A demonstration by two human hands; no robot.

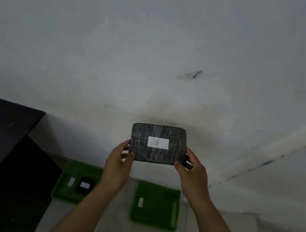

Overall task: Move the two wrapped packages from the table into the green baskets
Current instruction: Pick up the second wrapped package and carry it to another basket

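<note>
Roughly half done, judging by layout: one dark package [85, 185] already lies in the left green basket [61, 187], while the left hand [119, 163] and right hand [192, 174] clamp package B [158, 143] by its ends, raised above the still-unfilled right green basket [156, 206].

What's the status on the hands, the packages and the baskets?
Left hand and right hand grip dark plastic-wrapped package labelled B, held up. Left green basket holds another dark package; right green basket shows only a white tag. Nothing blocking.

Right green basket [154, 216] lies open; left green basket [65, 192] already holds a dark package [85, 185].
</note>
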